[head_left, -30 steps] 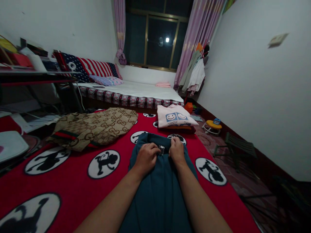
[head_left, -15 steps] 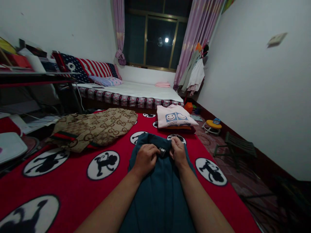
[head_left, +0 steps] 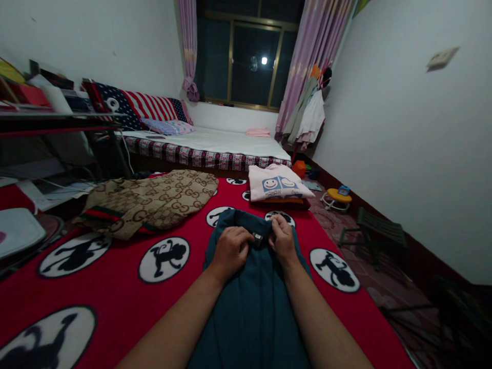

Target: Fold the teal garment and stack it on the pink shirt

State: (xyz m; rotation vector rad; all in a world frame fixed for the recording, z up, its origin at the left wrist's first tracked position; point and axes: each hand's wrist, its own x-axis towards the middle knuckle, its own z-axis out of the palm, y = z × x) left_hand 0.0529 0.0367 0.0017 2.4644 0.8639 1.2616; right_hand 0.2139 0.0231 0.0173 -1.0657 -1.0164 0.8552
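A dark teal garment [head_left: 261, 302] lies lengthwise on the red blanket in front of me, its top band pointing away. Inside that band shows a small pale label [head_left: 257, 238]. My left hand [head_left: 232, 251] is closed on the band just left of the label, fingers bent over the cloth. On the other side, my right hand [head_left: 282, 238] pinches the band between thumb and fingers. Whether the garment is a shirt or trousers I cannot tell.
The red blanket [head_left: 115, 287] has monkey prints. A brown patterned garment [head_left: 165, 200] lies to the left. Ahead, a pink top [head_left: 277, 184] rests folded on other folded clothes. A folding stool [head_left: 378, 228] and a small yellow-seated stool [head_left: 338, 197] stand at right.
Both hands keep their hold on the teal garment's band with almost no movement. Only the camera's view has shifted very slightly.
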